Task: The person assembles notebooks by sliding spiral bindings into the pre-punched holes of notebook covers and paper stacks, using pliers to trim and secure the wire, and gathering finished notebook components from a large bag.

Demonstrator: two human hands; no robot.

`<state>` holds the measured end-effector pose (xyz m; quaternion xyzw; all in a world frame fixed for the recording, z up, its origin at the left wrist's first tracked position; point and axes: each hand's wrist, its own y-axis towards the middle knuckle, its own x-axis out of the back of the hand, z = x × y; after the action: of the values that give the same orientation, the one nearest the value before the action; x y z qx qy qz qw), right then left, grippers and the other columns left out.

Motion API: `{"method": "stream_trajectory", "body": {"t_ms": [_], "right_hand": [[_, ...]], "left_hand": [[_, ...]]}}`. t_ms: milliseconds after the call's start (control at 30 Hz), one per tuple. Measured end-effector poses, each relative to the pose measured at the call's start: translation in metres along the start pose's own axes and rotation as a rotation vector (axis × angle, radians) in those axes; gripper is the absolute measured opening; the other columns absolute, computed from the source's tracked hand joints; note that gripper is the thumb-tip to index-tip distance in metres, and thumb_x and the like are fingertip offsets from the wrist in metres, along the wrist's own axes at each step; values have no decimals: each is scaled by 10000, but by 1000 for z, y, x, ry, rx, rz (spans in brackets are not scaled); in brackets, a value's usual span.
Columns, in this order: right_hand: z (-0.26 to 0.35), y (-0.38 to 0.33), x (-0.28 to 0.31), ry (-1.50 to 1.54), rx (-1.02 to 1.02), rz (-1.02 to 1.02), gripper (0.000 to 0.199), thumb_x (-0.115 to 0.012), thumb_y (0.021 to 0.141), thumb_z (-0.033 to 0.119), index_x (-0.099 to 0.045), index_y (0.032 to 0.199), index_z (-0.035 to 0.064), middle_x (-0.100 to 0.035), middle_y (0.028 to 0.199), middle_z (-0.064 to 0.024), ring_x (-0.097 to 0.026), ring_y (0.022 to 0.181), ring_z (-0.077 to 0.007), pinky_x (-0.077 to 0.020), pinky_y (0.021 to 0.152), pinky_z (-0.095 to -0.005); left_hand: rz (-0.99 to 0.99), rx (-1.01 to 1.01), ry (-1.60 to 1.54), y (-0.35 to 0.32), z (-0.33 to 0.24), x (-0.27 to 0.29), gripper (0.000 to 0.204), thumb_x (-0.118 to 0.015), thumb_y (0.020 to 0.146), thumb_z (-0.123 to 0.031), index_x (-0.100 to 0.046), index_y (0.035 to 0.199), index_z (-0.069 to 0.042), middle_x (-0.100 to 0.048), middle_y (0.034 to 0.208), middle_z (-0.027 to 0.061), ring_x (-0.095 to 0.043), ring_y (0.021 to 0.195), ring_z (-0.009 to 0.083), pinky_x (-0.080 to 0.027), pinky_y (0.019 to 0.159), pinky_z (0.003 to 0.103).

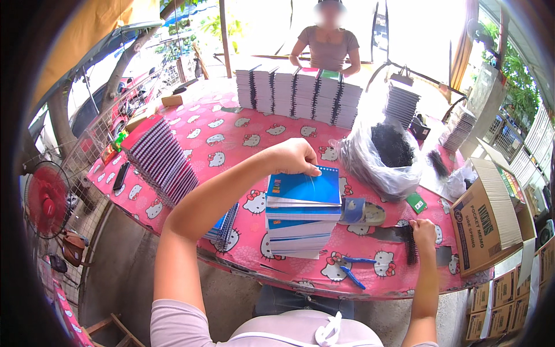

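Pad stack: on the pink cloth, directly in front of the torso, between the two forearms.
Top pad: blue cover up; its row of punched holes runs left to right along the far edge.
Left hand: the nearer one to the pads, at the far right part of the punched edge; fingers curled, thumb and fingertips drawn in together. What lies between them, if anything, I cannot tell.
Right hand: well apart from the stack, to its right; fingers bent over the far end of the black coils. Whether they pinch one, I cannot tell.
Black coils: long axis near to far, roughly square to the punched edge.
Blue pliers: lying between stack and coils, toward the near edge.
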<state>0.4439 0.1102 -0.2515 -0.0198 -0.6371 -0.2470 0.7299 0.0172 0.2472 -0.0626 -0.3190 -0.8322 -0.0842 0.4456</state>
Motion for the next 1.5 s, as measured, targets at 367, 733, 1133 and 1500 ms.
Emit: {"method": "stream_trajectory", "body": {"t_ms": [367,733,1133,1500], "right_hand": [[140,-45,124,1348,225,624,606,-676,806,-18,-416,1352,15,-664,841,-82,-596,681,-90,-482,590,-230],[215,-57,143,1276,587,697,876,-667,812,-15,-122,1491,86,-676,847,-93,-599,693,-85,-494,624,-249],[216,-13,172,817,672,-83,188,-716,760,52,-684,944,43,-637,852,-54,-598,711,-143,-469,650,-269],[224,3,186,1027,517,649,175,-676,814,80,-664,980,26,-624,836,-79,-584,771,-144,-474,714,-273]], "left_hand": [[-898,-330,367,-91,-42,-52,228,-724,770,-174,-670,991,-155,-665,935,13,-584,982,183,-281,991,484],[-896,-350,280,-84,-45,-60,317,-742,742,-168,-682,1052,-148,-646,929,10,-574,947,205,-315,922,404],[-1019,-370,184,-73,-42,-66,286,-774,702,-300,-733,953,-170,-646,818,-23,-559,842,161,-323,880,375],[-1061,-347,186,-75,-44,-69,268,-801,686,-280,-717,886,-122,-661,812,-8,-582,820,160,-347,863,353]]}}
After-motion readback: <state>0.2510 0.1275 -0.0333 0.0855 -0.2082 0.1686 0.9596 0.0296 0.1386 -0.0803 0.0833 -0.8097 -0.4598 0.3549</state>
